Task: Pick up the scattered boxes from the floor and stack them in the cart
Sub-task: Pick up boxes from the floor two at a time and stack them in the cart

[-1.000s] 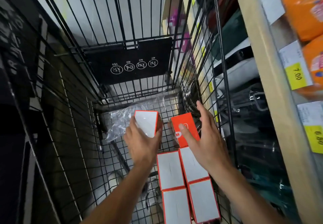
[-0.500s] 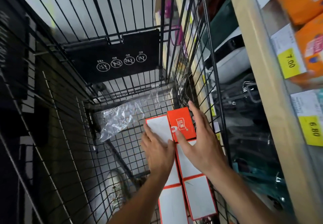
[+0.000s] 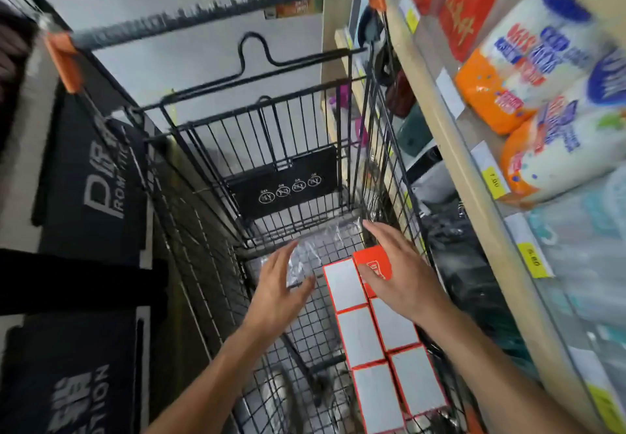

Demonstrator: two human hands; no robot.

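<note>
Both hands are lifting off since the earlier frame — left hand [image 3: 283, 293] and right hand [image 3: 401, 277] spread, holding nothing. We're seeing boxes [image 3: 376, 338] rowed in the cart [image 3: 210, 244] — orange box [image 3: 372, 264] uneven, might slip.

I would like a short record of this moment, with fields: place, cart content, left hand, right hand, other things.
place: shop aisle beside a shelf with price tags
cart content: boxes in two rows on the floor of the cart; five show a white face, one an orange face
left hand: left hand open, holds nothing, above the plastic wrap
right hand: right hand open, fingers straight, over the orange box; contact unclear
other things: black sign on the cart's far wall
</note>
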